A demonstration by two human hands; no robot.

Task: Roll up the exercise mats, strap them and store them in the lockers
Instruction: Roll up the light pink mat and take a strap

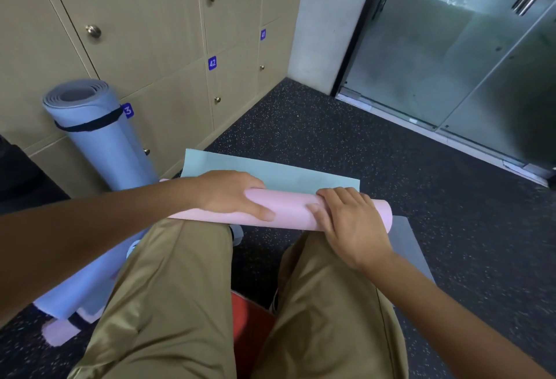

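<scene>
A pink mat roll [288, 208] lies across the floor in front of my knees, its unrolled tail showing a pale green face [279, 172] beyond it. My left hand [231, 195] grips the roll left of its middle, fingers over the top and thumb on the near side. My right hand [346, 216] grips it near the right end, fingers curled over the far side. A rolled blue mat [102, 135] with a black strap [90, 124] leans upright against the beige lockers [168, 47].
Another blue mat [81, 285] and a pink piece [57, 333] lie on the floor at my left. A grey sheet [412, 246] lies at my right. A glass door [466, 56] stands at the far right. The floor [331, 138] is dark and speckled.
</scene>
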